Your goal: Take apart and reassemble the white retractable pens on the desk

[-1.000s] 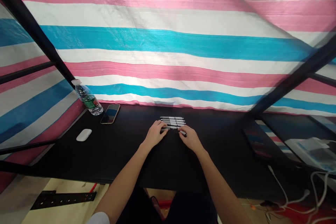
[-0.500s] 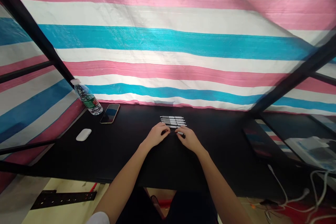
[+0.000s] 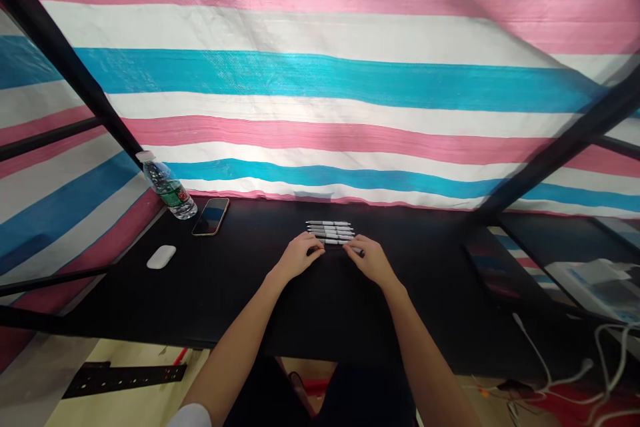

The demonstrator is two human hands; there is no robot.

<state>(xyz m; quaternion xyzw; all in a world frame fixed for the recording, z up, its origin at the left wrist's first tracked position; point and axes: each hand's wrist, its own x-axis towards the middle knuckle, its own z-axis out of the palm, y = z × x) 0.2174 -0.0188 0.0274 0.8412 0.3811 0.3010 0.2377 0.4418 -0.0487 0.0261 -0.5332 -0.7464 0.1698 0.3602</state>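
Observation:
Several white pens [image 3: 329,229] with dark parts lie side by side in a row on the black table [image 3: 240,307]. My left hand [image 3: 300,255] is closed at the near left end of the row, thumb and index finger pinched together. What it holds, if anything, is too small to make out. My right hand [image 3: 370,260] is at the near right end, its fingers closed on a small whitish pen part [image 3: 358,251], mostly hidden by the fingers. A short gap separates the two hands.
At the back left stand a clear water bottle [image 3: 175,195] and a phone [image 3: 211,217] lying flat. A white earbud case [image 3: 161,257] lies nearer. White cables [image 3: 533,350] hang at the right, near a plastic-wrapped item [image 3: 595,287]. Striped sheeting [image 3: 320,127] encloses the back.
My right hand has moved a little to the right, away from my left hand, with the whitish pen part. The gap between the hands is wider. My left hand has hardly moved.

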